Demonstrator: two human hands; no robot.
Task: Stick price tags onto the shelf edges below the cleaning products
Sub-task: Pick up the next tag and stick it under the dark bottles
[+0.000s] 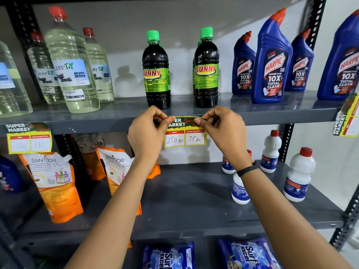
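Both hands hold one price tag (185, 133) against the front edge of the upper shelf (272, 116), just below the two dark Sunny bottles (156, 71) w/ green caps. The left hand (147, 131) is closed on the tag's upper left corner, thumb and forefinger pinching it; the right hand (223, 129) is closed in the same way on the upper right corner. The top of the tag, green w/ "SUPER MARKET" text, lies on the shelf edge; the lower part hangs below the edge. It has two white fields: "MRP" w/ 150 Rs written by hand, and "Discounted Price" w/ 75 Rs. A dark band (246, 169) is around the right wrist.

Another tag of the same kind (29, 138) is already on the same edge at left, below the clear bleach bottles (71, 63) w/ red caps. A third tag (347, 117) shows at the right border, tilted, near the blue Harpic bottles (272, 59); whether it is stuck to something I cannot tell.

On the shelf below stand orange Santoor pouches (56, 183) at left and white bottles (300, 175) w/ red caps at right. At the bottom, blue Surf Excel packs (246, 253) are partly visible.
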